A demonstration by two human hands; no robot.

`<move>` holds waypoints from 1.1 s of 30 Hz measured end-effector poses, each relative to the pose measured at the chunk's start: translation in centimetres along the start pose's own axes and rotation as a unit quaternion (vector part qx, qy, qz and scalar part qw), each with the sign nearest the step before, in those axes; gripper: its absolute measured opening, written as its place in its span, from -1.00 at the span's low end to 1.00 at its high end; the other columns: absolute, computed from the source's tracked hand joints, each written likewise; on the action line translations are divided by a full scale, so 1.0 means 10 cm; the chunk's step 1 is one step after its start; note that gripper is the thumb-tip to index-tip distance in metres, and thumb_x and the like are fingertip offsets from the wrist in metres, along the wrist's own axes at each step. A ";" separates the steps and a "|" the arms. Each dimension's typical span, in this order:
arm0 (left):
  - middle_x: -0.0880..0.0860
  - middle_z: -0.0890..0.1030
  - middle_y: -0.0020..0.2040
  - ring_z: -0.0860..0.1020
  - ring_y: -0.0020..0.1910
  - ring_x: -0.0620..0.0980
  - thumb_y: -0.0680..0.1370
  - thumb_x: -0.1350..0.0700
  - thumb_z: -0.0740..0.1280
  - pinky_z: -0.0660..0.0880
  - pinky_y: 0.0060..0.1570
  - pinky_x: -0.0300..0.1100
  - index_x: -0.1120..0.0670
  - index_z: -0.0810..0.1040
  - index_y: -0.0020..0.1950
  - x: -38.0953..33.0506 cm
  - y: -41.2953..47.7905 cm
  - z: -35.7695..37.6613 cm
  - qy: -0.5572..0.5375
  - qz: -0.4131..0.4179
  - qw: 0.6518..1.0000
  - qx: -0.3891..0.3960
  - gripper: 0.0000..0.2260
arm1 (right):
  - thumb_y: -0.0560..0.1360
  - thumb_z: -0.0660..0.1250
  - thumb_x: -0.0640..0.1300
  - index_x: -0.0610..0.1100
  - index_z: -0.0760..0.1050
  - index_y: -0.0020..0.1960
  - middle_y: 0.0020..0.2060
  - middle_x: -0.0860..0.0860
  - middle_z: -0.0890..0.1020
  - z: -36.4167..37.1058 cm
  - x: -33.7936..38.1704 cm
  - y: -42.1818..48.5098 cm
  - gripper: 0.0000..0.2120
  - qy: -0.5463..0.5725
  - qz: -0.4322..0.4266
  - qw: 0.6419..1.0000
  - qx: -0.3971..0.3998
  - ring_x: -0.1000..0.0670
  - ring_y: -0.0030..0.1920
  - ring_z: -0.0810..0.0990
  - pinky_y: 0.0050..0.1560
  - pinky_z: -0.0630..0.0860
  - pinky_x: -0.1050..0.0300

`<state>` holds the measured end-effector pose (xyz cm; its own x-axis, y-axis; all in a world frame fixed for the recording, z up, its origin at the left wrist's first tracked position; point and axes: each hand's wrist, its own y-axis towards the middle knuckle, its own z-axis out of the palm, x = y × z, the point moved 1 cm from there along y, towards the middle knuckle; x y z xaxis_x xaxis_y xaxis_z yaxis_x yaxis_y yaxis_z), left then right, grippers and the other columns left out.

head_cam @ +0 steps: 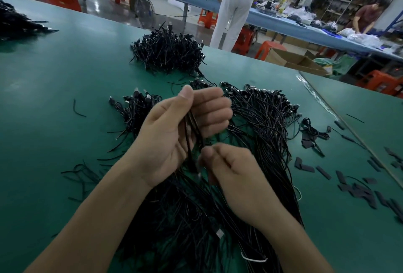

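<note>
We record the left hand (174, 135) at frame centre, palm turned up. Its fingers are curled round a small bunch of thin black cables (192, 129), with the thumb raised at 12 o'clock. The bunch runs through the palm from 12 to 6 o'clock, held clear of the table.

The right hand (229, 170) sits just beside the left, at its 4 o'clock. Its fingers are curled in, with thumb and forefinger pinched on the bunch's lower end. Blur hides the exact point of contact.

Beneath the 2 wrists a loose spread of cables (266, 124) lies on the green table (65, 81), reaching from 2 to 6 o'clock. A smaller bundle (135, 109) lies near the hands at 10 o'clock. A dense heap (168, 54) lies at 12 o'clock, well apart. Flat black strips (362, 187) are scattered at 3 to 4 o'clock. A further dark pile (15, 22) sits at the table's far edge, at 10 o'clock.
</note>
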<state>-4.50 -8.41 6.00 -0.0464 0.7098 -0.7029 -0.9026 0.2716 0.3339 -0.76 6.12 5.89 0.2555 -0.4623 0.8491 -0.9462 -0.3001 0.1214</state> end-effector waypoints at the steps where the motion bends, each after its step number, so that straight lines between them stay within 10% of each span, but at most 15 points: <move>1: 0.16 0.70 0.09 0.68 0.08 0.06 0.62 -0.03 0.17 0.60 0.06 -0.16 0.18 0.66 0.18 0.01 0.00 -0.02 0.028 0.014 0.999 -0.015 -0.61 | 0.66 0.21 -0.03 -0.04 0.50 -0.25 -0.48 0.02 0.43 0.02 0.02 -0.02 -0.68 -0.014 -0.015 1.000 0.017 -0.04 -0.46 0.33 -0.44 0.32 -0.03; 5: 0.08 0.71 0.08 0.68 0.10 0.05 0.66 -0.03 0.15 0.61 0.08 -0.16 0.12 0.61 0.20 0.04 -0.02 -0.02 0.265 0.034 0.962 -0.060 -0.66 | 0.63 0.27 -0.13 -0.13 0.49 -0.25 -0.46 0.11 0.44 -0.05 0.11 -0.03 -0.72 -0.059 -0.043 0.997 0.037 0.10 -0.47 0.33 -0.47 0.25 0.27; 10: -0.09 0.62 -0.39 0.57 -0.44 -0.13 0.68 -0.01 0.15 0.51 -0.41 -0.26 0.07 0.65 -0.13 0.08 -0.04 0.00 0.510 -0.036 0.859 -0.035 -0.65 | 0.56 0.38 -0.07 -0.01 0.62 -0.17 -0.23 0.19 0.65 -0.23 0.15 0.02 -0.86 -0.108 -0.065 0.991 -0.041 0.22 -0.11 0.61 -0.15 0.46 0.38; 21: -0.07 0.26 -0.53 0.23 -0.56 -0.11 0.65 -0.22 0.11 0.36 -0.50 -0.28 -0.02 0.28 -0.44 0.00 -0.10 0.01 0.277 -0.205 0.933 0.107 -0.50 | 0.43 0.48 -0.01 0.07 0.56 -0.17 -0.15 0.01 0.66 -0.41 0.11 0.14 -0.90 0.065 -0.071 0.995 0.008 0.03 -0.10 0.63 -0.02 0.59 0.06; 33: 0.01 0.46 -0.46 0.38 -0.51 -0.07 0.63 -0.15 0.18 0.46 -0.42 -0.26 0.01 0.36 -0.45 0.07 -0.09 0.01 0.210 -0.231 0.946 0.091 -0.52 | 0.49 0.37 0.03 0.04 0.47 -0.09 -0.23 -0.13 0.60 -0.44 0.14 0.10 -0.89 -0.004 -0.068 0.997 0.046 -0.19 -0.18 0.55 -0.10 0.52 -0.18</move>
<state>-3.67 -8.07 5.31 0.1349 0.1770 -0.9749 -0.7807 0.6248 0.0054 -2.25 8.86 9.45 0.3820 -0.4194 0.8235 -0.8808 -0.4351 0.1870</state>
